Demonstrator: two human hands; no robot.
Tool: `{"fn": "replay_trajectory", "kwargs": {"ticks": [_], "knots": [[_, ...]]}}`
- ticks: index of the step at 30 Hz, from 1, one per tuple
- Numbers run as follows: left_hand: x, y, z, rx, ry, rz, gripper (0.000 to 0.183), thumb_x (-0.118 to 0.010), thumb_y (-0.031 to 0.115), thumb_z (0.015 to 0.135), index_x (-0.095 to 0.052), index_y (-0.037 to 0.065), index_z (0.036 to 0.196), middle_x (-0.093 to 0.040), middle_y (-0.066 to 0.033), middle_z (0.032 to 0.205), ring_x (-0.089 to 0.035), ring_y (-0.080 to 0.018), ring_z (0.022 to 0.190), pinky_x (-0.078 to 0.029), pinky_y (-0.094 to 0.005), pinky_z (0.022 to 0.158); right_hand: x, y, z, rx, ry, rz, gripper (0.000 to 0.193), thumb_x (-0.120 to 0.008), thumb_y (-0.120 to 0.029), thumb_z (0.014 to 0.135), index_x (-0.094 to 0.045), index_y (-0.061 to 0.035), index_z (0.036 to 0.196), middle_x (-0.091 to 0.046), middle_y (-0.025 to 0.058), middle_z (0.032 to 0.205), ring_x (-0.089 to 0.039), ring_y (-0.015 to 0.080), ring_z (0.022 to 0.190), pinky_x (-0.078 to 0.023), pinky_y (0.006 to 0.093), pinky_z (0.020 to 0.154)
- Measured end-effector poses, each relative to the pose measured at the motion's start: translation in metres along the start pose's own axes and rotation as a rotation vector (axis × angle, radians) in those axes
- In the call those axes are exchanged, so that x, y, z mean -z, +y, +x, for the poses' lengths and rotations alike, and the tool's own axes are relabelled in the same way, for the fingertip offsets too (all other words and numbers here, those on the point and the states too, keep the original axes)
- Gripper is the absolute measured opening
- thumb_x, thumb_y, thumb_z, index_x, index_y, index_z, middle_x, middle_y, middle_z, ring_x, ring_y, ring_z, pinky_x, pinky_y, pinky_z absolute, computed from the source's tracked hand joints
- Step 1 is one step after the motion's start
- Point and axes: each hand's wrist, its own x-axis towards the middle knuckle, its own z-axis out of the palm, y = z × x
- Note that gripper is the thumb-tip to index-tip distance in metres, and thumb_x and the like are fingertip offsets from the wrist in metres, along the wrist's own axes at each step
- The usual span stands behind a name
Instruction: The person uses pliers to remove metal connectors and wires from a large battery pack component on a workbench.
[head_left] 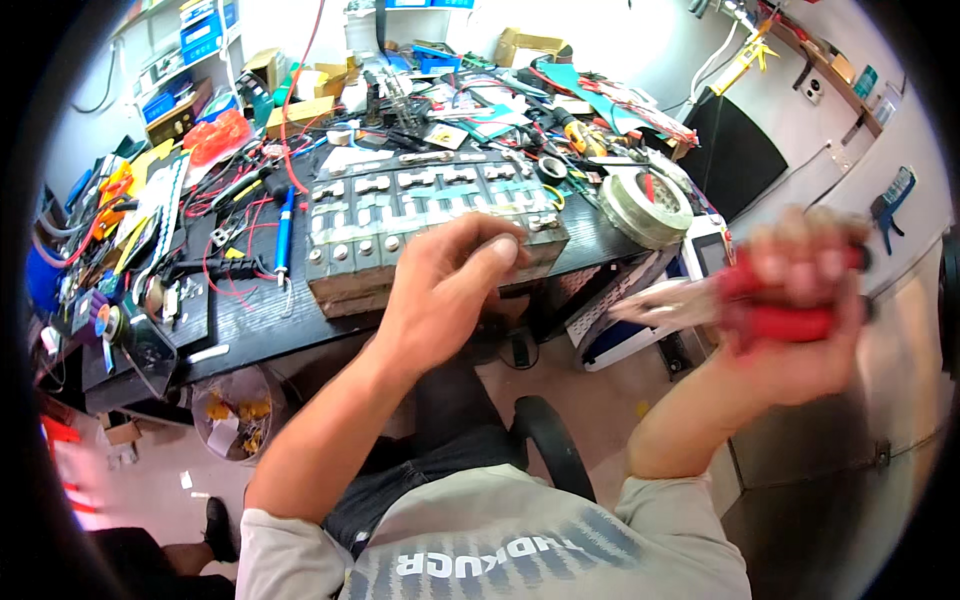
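My right hand (800, 290) is raised at the right, wrapped round the red handles of a pair of pliers (675, 304). The pliers' metal jaws point left, and both tool and hand are smeared by motion. At the desk's front edge sits a grey battery pack (345, 270), with rows of bolted terminals and metal link plates on top. My left hand (445, 285) is at its front right side, fingers curled in and thumb laid against them. Whatever those fingers may hold is hidden.
Tools, wires and boxes crowd the black desk (235, 345). A large tape roll (650, 205) lies right of the pack. Below are a waste bin (240, 415) and a chair armrest (552, 447). Another person's shoe (218, 528) shows at lower left.
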Motion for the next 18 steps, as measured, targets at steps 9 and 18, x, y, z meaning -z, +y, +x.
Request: {"fn": "replay_trajectory", "kwargs": {"ticks": [9,18], "knots": [[0.084,-0.04,-0.216,0.313,0.364,-0.915,0.039,-0.062,0.026,0.11,-0.067,-0.006,0.13,-0.077,-0.0229,0.117,-0.078,-0.0313,0.097,-0.067,-0.0462,0.082,-0.12,0.173,-0.085,-0.6,-0.127,0.472,0.039,-0.064,-0.003,0.099,-0.054,-0.0095,0.136,-0.058,0.006,0.098,-0.062,0.0188,0.086,-0.059,0.0444,0.084],[0.139,-0.018,-0.279,0.092,0.648,-0.947,0.032,-0.07,0.018,0.105,-0.068,-0.001,0.131,-0.077,-0.0196,0.116,-0.078,-0.0263,0.095,-0.067,-0.0445,0.082,-0.217,0.252,-0.102,-0.713,-0.346,0.707,0.053,-0.063,-0.017,0.1,-0.051,-0.0093,0.152,-0.061,0.0081,0.106,-0.066,0.0237,0.094,-0.059,0.0497,0.089]]}}
